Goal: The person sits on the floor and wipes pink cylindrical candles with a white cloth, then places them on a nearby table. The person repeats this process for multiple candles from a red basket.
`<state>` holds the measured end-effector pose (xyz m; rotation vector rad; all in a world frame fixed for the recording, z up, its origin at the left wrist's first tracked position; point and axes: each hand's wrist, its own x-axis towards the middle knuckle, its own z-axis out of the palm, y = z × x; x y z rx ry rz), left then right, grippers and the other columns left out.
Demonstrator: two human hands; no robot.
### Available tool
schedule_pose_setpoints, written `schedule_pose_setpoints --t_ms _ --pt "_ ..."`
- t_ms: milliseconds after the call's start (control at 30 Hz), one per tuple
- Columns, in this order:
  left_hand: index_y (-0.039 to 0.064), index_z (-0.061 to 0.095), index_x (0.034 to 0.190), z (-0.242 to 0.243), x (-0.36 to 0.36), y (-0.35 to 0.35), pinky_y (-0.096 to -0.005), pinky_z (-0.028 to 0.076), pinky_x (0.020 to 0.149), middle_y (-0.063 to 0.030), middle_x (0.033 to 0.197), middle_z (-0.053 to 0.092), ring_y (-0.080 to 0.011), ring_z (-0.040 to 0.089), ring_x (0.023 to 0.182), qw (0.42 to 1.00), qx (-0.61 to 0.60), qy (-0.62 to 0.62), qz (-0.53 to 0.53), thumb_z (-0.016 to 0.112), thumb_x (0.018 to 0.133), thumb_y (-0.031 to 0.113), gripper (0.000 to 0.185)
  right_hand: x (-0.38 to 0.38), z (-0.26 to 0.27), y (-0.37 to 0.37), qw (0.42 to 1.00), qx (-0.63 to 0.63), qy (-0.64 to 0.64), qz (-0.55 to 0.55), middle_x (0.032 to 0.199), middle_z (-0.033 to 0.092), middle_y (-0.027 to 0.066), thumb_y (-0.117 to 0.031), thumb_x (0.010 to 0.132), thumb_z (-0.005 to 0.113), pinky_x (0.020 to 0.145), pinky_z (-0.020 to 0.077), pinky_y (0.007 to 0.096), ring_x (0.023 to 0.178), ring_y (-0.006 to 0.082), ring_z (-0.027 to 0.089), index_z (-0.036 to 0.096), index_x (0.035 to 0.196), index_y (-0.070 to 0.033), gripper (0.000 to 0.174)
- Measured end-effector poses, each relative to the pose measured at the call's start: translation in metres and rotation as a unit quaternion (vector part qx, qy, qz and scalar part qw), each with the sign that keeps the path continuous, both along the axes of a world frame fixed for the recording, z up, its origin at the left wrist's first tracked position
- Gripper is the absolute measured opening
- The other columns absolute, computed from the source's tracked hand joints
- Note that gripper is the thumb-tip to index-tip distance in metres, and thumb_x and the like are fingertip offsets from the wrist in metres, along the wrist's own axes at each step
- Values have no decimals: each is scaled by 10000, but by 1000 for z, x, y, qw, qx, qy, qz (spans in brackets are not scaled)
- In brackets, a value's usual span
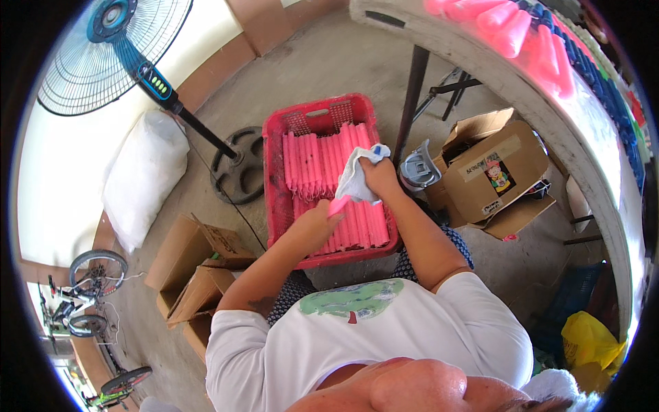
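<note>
Over the crate, my left hand (315, 226) grips the lower end of a pink candle (340, 204). A white cloth (356, 172) with a blue patch is bunched in my right hand (380, 177) and wraps the candle's other end, which it hides. Below both hands stands a red plastic crate (274, 216). Many pink candles (314, 159) lie in it side by side in two rows, with wicks showing between the rows. My forearms and the cloth cover part of the nearer row.
A standing fan (206, 131) with a round base is left of the crate. Opened cardboard boxes (183, 262) lie at the left, another cardboard box (489, 175) at the right. A white sack (146, 180) leans on the wall. Pink candles (507, 31) lie on the table (479, 62) at upper right.
</note>
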<state>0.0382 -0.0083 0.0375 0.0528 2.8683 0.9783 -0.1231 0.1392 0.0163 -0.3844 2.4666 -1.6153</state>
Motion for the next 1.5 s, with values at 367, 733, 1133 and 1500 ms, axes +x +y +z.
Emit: schedule_pose_setpoints --t_ms 367,733,1133,1500 --pt "26 456 1322 274 10 29 -246 413 733 -90 908 483 -155 498 804 966 26 254 26 519 800 -59 533 -26 -18 26 860 -371 7 352 716 500 3 -184 824 594 584 422 309 649 125 513 505 772 -129 117" --pt "3 628 966 374 -174 183 -295 453 598 -105 716 612 -151 571 645 919 -227 284 -151 553 886 210 234 0 2 19 787 -452 -322 270 856 631 83 -146 805 660 629 527 326 746 162 620 550 897 -92 153" --pt "-22 610 959 115 -123 18 -303 472 697 -110 836 653 -162 602 747 917 141 290 234 561 894 243 278 -35 -14 85 782 -545 -245 178 1092 585 67 -395 873 559 838 506 385 945 196 595 497 1197 -84 453" --pt "14 570 1133 -218 -45 33 -416 481 728 -143 988 622 -246 591 838 888 288 -320 160 607 841 314 420 -2 21 97 760 -562 -297 135 1237 527 90 -442 880 515 964 428 466 1123 259 522 449 1277 -122 514"
